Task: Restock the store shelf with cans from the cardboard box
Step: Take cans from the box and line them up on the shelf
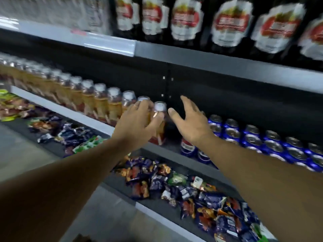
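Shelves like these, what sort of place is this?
Most likely a grocery shop: rows of juice bottles and blue cans on one shelf, snack packets below.

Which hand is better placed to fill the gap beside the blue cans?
Right. The right hand hovers open over the gap, next to the blue cans; the left hand is on a bottle.

A row of bottles point(97, 100) is lined along the left of the middle shelf point(73, 113), with stacked cans point(253, 140) grouped on its right. A gap is left between the two groups. The left hand point(138, 119) is placed against the endmost bottle point(159, 123), the right hand point(190, 117) held just beside it, before the gap. Larger bottles point(230, 23) are ranged on the shelf above, and loose packets point(174, 186) are heaped below.
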`<state>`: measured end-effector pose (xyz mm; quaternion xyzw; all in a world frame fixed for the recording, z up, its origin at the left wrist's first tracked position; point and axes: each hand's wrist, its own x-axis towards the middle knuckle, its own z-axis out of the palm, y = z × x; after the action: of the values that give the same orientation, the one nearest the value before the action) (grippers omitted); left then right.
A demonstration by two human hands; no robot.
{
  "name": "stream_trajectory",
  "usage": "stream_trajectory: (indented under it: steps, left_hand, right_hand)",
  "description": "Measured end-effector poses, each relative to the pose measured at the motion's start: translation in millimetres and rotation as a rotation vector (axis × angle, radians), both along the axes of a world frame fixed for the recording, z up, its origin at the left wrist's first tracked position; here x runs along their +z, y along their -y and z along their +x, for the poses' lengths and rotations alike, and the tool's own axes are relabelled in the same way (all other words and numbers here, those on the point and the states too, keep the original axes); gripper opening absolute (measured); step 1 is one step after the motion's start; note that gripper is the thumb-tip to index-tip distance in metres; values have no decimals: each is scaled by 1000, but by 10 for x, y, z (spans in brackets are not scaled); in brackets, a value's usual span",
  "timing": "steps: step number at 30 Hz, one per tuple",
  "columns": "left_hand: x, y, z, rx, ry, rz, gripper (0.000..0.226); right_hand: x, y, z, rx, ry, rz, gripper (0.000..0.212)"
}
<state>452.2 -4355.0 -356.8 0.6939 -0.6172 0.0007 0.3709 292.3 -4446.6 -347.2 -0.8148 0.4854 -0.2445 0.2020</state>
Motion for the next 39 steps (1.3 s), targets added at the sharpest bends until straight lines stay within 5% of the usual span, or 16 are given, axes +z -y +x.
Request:
stream_trajectory:
  steps: [6,12,27,31,35,39]
  left_hand:
    - [-390,-619,1126,74,-41,82,49]
    - [-1526,-1116,1518,140,-86,231,61]
    - [-4944,-2364,995,248,-269,723,41]
    - [-5787,-2548,652,160,-208,854,47]
    - [-6286,-2564,328,130,-173,937,55]
    - [-6568,-2450,234,173,-29,998,61]
  right_hand:
    - [-430,-555,1356,122,169,74,65]
    - [-1705,-1096,1898,135,211,293,62]
    - [-4929,-2430,1118,144,-10,634,52]
    - [-5270,-2613,1041,315,-85,398,57]
    - [-5339,-2634,920,433,37,274,33]
    - [-5660,-2858,635,477,-43,522,38]
